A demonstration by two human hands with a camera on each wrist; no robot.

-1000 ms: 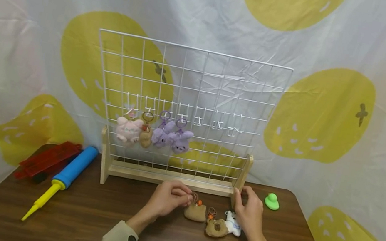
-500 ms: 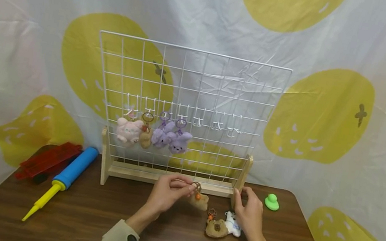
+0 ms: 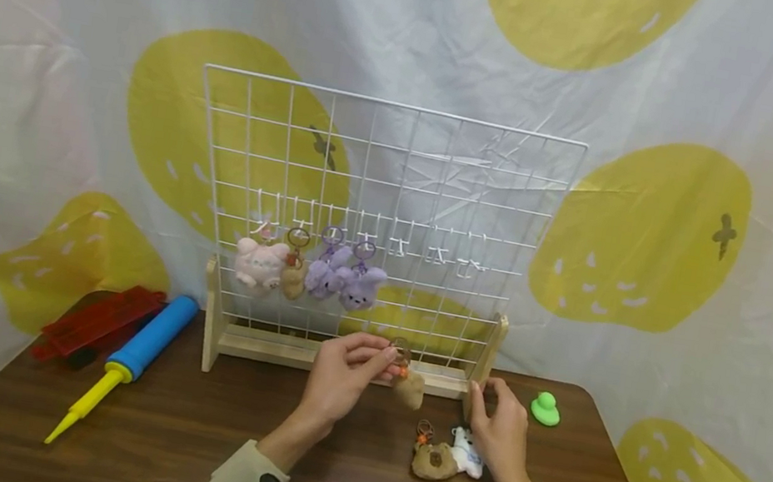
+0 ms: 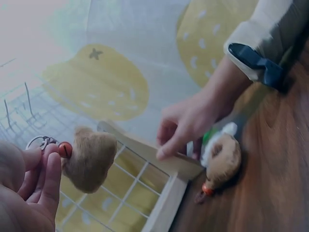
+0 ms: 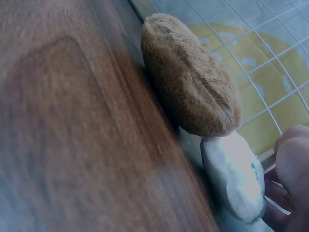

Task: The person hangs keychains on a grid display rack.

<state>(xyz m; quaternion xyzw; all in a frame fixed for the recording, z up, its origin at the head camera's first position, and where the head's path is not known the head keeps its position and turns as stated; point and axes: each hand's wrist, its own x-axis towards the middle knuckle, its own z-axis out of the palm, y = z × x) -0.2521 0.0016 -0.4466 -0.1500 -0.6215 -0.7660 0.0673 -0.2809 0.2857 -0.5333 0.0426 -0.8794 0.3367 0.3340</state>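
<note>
My left hand [image 3: 344, 377] pinches the ring end of a brown plush keychain [image 3: 410, 390], which hangs above the table in front of the rack's base. In the left wrist view the plush [image 4: 91, 159] dangles beside an orange bell [image 4: 65, 150]. With thumb and fingers, my right hand [image 3: 502, 432] grips the wooden leg [image 3: 488, 350] at the right end of the white wire grid rack [image 3: 380, 183]. A second brown plush keychain [image 3: 433, 462] and a white bear plush keychain [image 3: 466, 454] lie touching on the table near that hand.
On the grid's hooks hang a pink plush [image 3: 260, 263], a small brown plush [image 3: 293, 280] and two purple plush keychains [image 3: 360, 287]. A blue-and-yellow pump [image 3: 142, 346] and a red plastic piece [image 3: 96, 321] lie left; a green toy [image 3: 545, 409] sits right.
My left hand has lifted the brown plush keychain off the table, moving up and slightly right towards the rack. The right hand stays at the wooden leg.
</note>
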